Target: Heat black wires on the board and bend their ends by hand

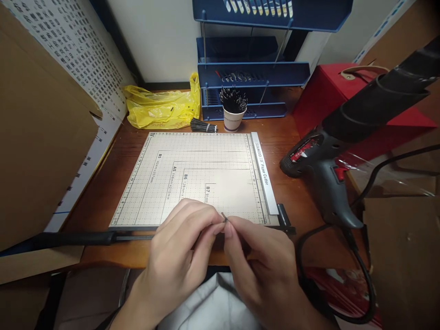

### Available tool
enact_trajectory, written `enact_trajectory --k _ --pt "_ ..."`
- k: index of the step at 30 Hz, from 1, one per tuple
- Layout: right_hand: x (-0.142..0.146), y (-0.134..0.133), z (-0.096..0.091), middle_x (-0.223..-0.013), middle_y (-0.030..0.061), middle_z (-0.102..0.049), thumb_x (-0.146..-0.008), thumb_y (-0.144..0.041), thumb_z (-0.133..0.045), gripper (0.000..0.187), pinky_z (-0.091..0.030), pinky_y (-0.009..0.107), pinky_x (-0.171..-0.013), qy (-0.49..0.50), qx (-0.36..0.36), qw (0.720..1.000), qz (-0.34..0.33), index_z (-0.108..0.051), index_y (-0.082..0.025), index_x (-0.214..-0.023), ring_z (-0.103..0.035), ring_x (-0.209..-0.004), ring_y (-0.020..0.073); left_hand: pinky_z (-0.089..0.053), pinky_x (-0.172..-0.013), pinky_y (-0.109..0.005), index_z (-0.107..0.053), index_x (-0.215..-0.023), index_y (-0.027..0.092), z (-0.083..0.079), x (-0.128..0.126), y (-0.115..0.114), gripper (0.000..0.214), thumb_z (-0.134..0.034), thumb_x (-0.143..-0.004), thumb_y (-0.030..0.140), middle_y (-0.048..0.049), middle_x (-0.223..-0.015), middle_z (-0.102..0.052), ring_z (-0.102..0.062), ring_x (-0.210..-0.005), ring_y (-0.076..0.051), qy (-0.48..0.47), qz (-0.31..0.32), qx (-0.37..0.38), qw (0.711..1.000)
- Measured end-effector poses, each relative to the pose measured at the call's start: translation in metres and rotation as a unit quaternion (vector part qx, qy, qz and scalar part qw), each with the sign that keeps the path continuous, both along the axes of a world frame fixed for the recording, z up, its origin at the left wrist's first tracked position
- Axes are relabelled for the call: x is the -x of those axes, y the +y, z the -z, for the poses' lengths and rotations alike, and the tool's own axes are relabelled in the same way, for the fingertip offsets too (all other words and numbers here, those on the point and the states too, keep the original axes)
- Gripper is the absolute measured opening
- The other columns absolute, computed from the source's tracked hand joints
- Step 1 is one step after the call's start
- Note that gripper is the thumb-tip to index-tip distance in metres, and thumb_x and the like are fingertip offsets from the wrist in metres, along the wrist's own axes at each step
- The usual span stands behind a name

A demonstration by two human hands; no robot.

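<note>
Both of my hands meet above the front edge of a paper cutter (227, 197). The thumb and forefinger of my left hand (185, 243) are pinched together at a tiny, thin dark piece (224, 217). From the other side, my right hand (261, 261) pinches at the same piece. Its exact kind is too small to make out, and the fingertips cover most of it. Behind the cutter lies a tied bundle of thin black wires (203, 125). Beside it a paper cup (233, 120) holds many more thin black strands with pale tips.
The cutter's black-handled arm (75, 238) extends left along the table's front. A heat gun (319, 169) stands at the right with its cable hanging. A yellow plastic bag (161, 107), a blue rack (252, 75) and a red box (319, 87) line the back; cardboard (41, 137) borders the left.
</note>
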State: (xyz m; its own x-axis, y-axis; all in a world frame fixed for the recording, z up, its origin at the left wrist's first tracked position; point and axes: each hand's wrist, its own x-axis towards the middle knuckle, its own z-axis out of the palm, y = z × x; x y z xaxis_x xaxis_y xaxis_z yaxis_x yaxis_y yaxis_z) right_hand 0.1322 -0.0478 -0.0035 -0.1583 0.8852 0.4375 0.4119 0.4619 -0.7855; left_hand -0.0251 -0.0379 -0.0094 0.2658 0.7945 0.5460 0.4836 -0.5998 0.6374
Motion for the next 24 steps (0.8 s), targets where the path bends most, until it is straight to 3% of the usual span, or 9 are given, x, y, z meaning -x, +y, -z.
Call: enact_trajectory --k 10,15,20,24 --pt "0.001 -0.006 0.008 -0.06 -0.0069 -0.033 -0.097 -0.006 -0.049 0.03 -0.028 0.022 -0.047 0.03 0.015 0.999 0.002 -0.045 -0.02 -0.07 -0.035 -0.048 0.0051 -0.054 -0.071 -0.029 -0.06 -0.102 0.02 0.004 0.008 0.0 0.024 -0.055 -0.093 -0.002 -0.0032 -0.086 -0.066 -0.063 -0.079 -0.015 -0.025 0.054 0.054 0.997" --pt "-0.002 0.0 0.003 -0.06 -0.0073 -0.034 -0.099 -0.009 -0.05 0.03 -0.028 0.021 -0.046 0.048 0.034 0.998 -0.015 -0.049 -0.019 -0.072 -0.034 -0.047 0.0044 -0.052 -0.062 -0.023 -0.063 -0.098 0.023 0.006 0.006 -0.002 0.019 -0.06 -0.096 0.005 -0.0004 -0.087 -0.066 -0.062 -0.073 -0.011 -0.088 -0.002 0.104 0.991" --pt "-0.006 0.005 0.005 -0.062 -0.0056 -0.057 -0.1 -0.015 -0.054 0.021 -0.039 0.018 -0.051 0.067 0.079 0.994 -0.026 -0.064 -0.019 -0.082 -0.051 -0.051 0.0059 -0.055 -0.075 -0.023 -0.065 -0.106 0.023 0.012 0.0 -0.005 0.022 -0.063 -0.094 0.005 -0.0011 -0.098 -0.068 -0.065 -0.091 -0.013 -0.111 -0.052 0.093 0.988" --pt "-0.007 0.003 0.008 -0.071 -0.0019 -0.069 -0.101 -0.018 -0.056 0.016 -0.048 0.02 -0.057 0.094 0.117 0.988 -0.033 -0.07 -0.018 -0.094 -0.063 -0.058 0.0093 -0.053 -0.077 -0.024 -0.065 -0.105 0.022 0.01 0.0 -0.002 0.021 -0.064 -0.094 0.004 0.0 -0.096 -0.069 -0.064 -0.089 -0.012 -0.069 -0.048 0.067 0.994"
